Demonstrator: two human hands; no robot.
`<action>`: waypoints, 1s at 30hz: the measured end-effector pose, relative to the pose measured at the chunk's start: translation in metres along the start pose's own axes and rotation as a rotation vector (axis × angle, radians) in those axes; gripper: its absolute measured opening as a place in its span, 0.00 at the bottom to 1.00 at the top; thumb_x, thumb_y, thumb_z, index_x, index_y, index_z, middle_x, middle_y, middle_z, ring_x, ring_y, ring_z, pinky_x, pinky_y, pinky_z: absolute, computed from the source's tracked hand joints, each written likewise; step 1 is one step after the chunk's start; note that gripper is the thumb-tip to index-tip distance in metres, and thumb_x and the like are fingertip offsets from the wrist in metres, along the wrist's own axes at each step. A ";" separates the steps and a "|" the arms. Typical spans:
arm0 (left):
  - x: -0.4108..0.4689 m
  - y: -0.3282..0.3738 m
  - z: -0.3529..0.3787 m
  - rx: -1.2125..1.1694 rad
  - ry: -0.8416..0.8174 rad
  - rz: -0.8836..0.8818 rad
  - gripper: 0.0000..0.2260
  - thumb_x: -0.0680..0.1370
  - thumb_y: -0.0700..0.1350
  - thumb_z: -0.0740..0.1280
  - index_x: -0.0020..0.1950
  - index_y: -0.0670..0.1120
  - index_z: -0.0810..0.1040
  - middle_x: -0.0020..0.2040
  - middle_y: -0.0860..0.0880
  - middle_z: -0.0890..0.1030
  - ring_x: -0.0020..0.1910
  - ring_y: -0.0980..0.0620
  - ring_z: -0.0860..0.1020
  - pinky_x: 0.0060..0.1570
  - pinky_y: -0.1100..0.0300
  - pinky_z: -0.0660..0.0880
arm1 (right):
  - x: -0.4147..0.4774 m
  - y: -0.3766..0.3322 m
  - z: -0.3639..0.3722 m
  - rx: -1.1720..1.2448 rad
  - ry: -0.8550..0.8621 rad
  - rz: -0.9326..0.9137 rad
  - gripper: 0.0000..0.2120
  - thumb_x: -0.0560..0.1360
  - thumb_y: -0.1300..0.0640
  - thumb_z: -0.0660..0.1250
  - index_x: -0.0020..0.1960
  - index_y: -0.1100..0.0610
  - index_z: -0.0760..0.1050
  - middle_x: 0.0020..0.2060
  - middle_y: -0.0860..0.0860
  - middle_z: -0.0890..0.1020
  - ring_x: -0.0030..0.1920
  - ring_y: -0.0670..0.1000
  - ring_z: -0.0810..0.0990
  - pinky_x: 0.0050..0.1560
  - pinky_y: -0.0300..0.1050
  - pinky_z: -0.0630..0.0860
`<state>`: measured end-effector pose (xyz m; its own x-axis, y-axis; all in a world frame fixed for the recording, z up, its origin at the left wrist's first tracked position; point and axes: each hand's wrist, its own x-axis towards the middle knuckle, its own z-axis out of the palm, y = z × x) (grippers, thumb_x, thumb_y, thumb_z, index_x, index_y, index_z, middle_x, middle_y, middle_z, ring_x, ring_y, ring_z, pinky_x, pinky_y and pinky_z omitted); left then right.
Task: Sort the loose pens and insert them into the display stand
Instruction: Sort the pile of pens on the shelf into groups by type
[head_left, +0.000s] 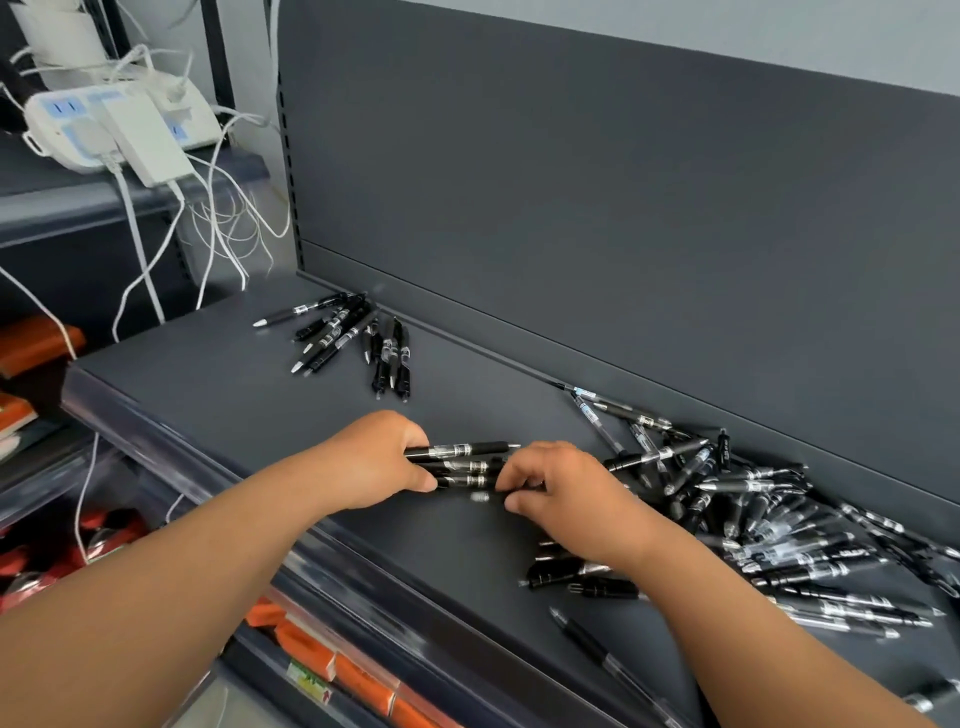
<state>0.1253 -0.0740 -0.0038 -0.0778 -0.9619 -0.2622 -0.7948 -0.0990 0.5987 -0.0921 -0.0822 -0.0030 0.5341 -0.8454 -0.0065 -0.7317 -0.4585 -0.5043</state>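
Note:
Over the middle of the dark grey shelf (218, 395), my left hand (379, 457) grips one end of a small bundle of black pens (462, 465) lying level. My right hand (561, 486) pinches the other end of the same bundle with its fingertips. A big loose heap of black and clear pens (769, 525) spreads across the right side of the shelf, partly under my right forearm. Two small sorted groups of black pens (353, 338) lie at the back left near the rear panel. No display stand is in view.
The upright grey back panel (597, 208) closes the shelf behind. At the upper left, white power strips (109, 124) trail loose cables down past the shelf's left end. Orange packets (332, 670) fill the lower shelf in front.

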 end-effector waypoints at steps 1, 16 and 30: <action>0.001 -0.002 -0.005 -0.041 0.012 -0.005 0.07 0.73 0.47 0.72 0.42 0.44 0.79 0.35 0.49 0.75 0.33 0.53 0.71 0.35 0.60 0.66 | 0.005 -0.003 -0.003 0.097 0.038 0.020 0.05 0.74 0.59 0.69 0.47 0.50 0.79 0.40 0.41 0.78 0.43 0.40 0.76 0.51 0.36 0.71; 0.063 -0.064 -0.099 -0.412 0.394 -0.128 0.11 0.72 0.44 0.73 0.51 0.40 0.80 0.41 0.43 0.81 0.39 0.47 0.78 0.42 0.57 0.72 | 0.171 -0.075 0.002 0.999 0.282 0.348 0.05 0.77 0.62 0.65 0.43 0.56 0.74 0.33 0.49 0.79 0.30 0.43 0.77 0.34 0.35 0.75; 0.110 -0.084 -0.100 0.015 0.454 -0.170 0.10 0.74 0.48 0.70 0.49 0.41 0.79 0.42 0.47 0.80 0.45 0.46 0.79 0.38 0.59 0.69 | 0.244 -0.068 0.039 1.064 0.393 0.626 0.04 0.77 0.64 0.63 0.45 0.58 0.72 0.41 0.54 0.77 0.36 0.49 0.77 0.32 0.37 0.77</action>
<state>0.2435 -0.1967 -0.0072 0.3217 -0.9468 0.0032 -0.7826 -0.2640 0.5638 0.1045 -0.2464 -0.0040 -0.0668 -0.9422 -0.3282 -0.0196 0.3301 -0.9437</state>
